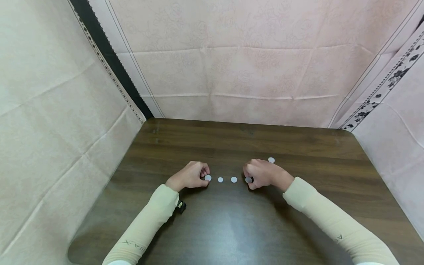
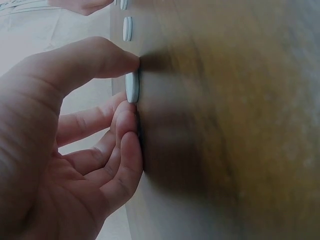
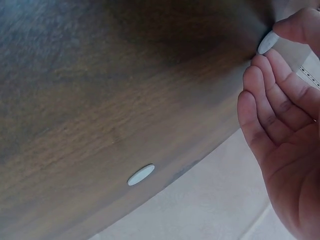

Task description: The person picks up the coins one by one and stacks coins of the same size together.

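Both hands rest low at the middle of the wooden table [image 1: 212, 221]. My left hand [image 1: 191, 175] pinches a small round white disc [image 1: 208, 178] between thumb and fingers, and the left wrist view shows that disc [image 2: 132, 89] with its flat side down on the wood. On the right, my right hand [image 1: 263, 173] grips another white disc [image 1: 248, 180], its thumb and fingertips at opposite edges. Between the hands lie a smaller-looking disc [image 1: 220, 179] and another white disc [image 1: 233, 179], roughly in line with the held ones.
One more white disc [image 1: 271, 160] lies beyond my right hand, partly overlapped by it in the head view. Behind the table's far edge hangs a pale patterned cloth [image 1: 251, 73], with more light cloth [image 1: 59, 129] at the left. A small black object [image 1: 180, 207] is at the left cuff.
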Demonstrator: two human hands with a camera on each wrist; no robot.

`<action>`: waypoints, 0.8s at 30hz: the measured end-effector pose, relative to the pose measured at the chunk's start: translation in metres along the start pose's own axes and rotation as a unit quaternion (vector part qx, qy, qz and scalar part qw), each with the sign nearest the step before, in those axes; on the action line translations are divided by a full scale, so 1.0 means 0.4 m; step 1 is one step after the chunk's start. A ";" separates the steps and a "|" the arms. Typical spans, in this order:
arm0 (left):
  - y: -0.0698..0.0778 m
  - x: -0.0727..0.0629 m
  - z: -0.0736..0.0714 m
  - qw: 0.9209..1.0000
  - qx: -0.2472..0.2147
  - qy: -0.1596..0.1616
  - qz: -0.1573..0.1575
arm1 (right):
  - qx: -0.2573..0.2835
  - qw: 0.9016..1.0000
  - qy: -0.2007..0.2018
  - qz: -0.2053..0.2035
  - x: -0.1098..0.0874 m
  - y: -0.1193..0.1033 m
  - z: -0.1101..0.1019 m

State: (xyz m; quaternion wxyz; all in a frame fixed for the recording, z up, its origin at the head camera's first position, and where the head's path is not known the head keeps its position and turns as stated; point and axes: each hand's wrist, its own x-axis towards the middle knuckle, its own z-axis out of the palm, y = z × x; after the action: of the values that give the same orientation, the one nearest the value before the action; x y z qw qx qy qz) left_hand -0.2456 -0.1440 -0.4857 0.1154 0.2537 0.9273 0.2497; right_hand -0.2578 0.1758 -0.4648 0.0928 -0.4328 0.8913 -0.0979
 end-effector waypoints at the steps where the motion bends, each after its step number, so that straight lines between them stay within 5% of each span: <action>1: 0.000 0.000 0.000 1.000 0.000 0.001 0.001 | 0.003 1.000 -0.002 0.001 0.000 0.000 -0.001; 18: 0.005 0.000 -0.015 1.000 0.005 -0.003 0.022 | 0.045 0.998 -0.029 0.031 0.000 0.000 -0.012; 24: 0.048 0.031 -0.021 0.998 0.022 0.023 0.057 | 0.048 0.997 -0.037 0.039 0.003 0.002 -0.010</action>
State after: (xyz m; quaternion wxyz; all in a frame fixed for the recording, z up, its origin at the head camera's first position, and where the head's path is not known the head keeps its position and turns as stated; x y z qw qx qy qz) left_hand -0.2507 -0.1265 -0.4697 0.0739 0.3032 0.9190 0.2408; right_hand -0.2602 0.1757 -0.4612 0.1502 -0.3957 0.8979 -0.1205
